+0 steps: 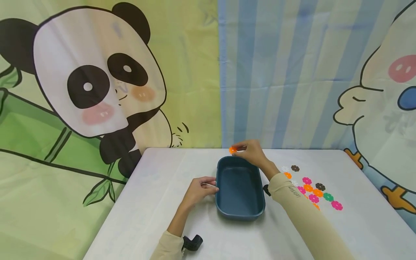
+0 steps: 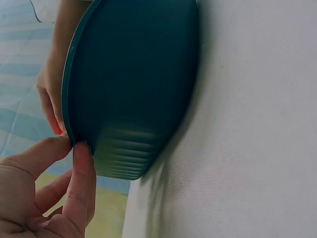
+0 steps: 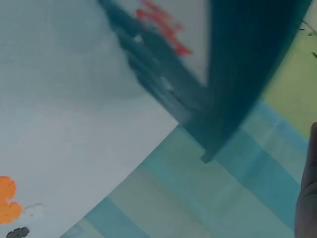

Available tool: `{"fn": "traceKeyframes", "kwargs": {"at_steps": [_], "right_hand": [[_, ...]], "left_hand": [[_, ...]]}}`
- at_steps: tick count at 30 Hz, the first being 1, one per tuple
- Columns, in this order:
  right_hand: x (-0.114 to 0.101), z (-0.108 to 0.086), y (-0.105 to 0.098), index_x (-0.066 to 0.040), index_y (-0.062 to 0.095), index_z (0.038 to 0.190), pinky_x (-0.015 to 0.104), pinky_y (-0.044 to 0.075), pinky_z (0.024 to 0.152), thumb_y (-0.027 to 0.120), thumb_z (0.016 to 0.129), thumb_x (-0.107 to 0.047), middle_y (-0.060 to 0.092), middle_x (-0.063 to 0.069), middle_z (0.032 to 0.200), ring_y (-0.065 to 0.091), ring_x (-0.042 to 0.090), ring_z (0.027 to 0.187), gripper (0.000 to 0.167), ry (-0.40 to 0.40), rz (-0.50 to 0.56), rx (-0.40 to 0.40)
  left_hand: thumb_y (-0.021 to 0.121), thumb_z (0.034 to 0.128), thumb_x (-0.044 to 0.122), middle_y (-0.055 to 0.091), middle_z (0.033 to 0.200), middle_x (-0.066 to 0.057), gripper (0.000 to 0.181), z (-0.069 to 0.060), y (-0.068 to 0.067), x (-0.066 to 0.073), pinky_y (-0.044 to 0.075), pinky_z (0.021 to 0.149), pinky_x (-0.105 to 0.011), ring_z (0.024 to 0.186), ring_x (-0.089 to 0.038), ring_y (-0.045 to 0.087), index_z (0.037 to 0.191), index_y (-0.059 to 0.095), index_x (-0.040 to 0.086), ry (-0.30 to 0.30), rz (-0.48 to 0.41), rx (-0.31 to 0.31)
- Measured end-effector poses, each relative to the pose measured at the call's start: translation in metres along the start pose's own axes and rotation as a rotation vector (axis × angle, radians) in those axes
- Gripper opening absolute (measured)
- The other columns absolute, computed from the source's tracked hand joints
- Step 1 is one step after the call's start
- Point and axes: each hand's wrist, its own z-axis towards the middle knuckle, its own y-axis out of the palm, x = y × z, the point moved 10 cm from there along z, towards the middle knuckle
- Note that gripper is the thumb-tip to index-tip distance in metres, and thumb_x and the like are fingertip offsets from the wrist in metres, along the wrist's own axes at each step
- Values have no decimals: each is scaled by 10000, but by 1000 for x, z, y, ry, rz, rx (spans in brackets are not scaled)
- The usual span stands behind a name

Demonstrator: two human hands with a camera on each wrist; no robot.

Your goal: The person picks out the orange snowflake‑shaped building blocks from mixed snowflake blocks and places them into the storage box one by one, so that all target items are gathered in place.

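Observation:
A dark blue rectangular bin (image 1: 240, 189) stands on the white table, and its visible floor is bare in the head view. My left hand (image 1: 199, 191) pinches the bin's left rim between thumb and fingers, as the left wrist view shows close up. Over the far end of the bin, my right hand (image 1: 251, 153) pinches an orange flower-shaped disc (image 1: 232, 150) at its fingertips. In the right wrist view only part of a finger (image 3: 307, 188) shows at the right edge, and the bin (image 3: 247, 59) is blurred; the held disc is out of sight there.
Flower-shaped discs in pink, orange, green, white and dark brown lie scattered right of the bin, among them a green disc (image 1: 328, 197) and a brown disc (image 1: 295, 168). Printed curtains (image 1: 191, 72) hang behind the table's (image 1: 130, 216) far edge.

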Motion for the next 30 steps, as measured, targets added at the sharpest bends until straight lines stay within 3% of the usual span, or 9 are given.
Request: {"fn": "traceKeyframes", "kwargs": {"at_steps": [8, 14, 21, 30], "right_hand": [[-3, 3, 8, -33, 744, 1080, 384, 578, 798, 815, 792, -101, 724, 109, 1019, 702, 276, 927, 304, -12, -32, -64], [-18, 12, -4, -44, 755, 1058, 374, 587, 757, 830, 777, -122, 727, 106, 1001, 709, 261, 901, 301, -38, -44, -26], [-31, 18, 7, -41, 764, 1028, 316, 589, 723, 844, 757, -112, 731, 104, 977, 715, 253, 870, 292, -62, 79, 33], [-12, 10, 39, -50, 754, 1049, 298, 586, 733, 826, 776, -93, 722, 93, 1011, 708, 239, 907, 285, 19, 194, 39]], "left_hand": [[760, 834, 61, 656, 1101, -259, 457, 1, 2, 1, 574, 746, -299, 877, -199, 703, 1236, 610, -95, 7, 6, -15], [759, 830, 52, 654, 1098, -266, 451, 0, 1, 2, 571, 739, -299, 891, -235, 703, 1233, 614, -92, 10, 7, -8], [759, 827, 44, 664, 1081, -241, 445, -1, -1, 2, 572, 736, -295, 882, -222, 703, 1228, 620, -87, 15, 11, -9], [766, 825, 56, 659, 1095, -260, 453, 0, -1, 1, 566, 739, -286, 878, -217, 703, 1230, 620, -86, 12, 9, -13]]}}
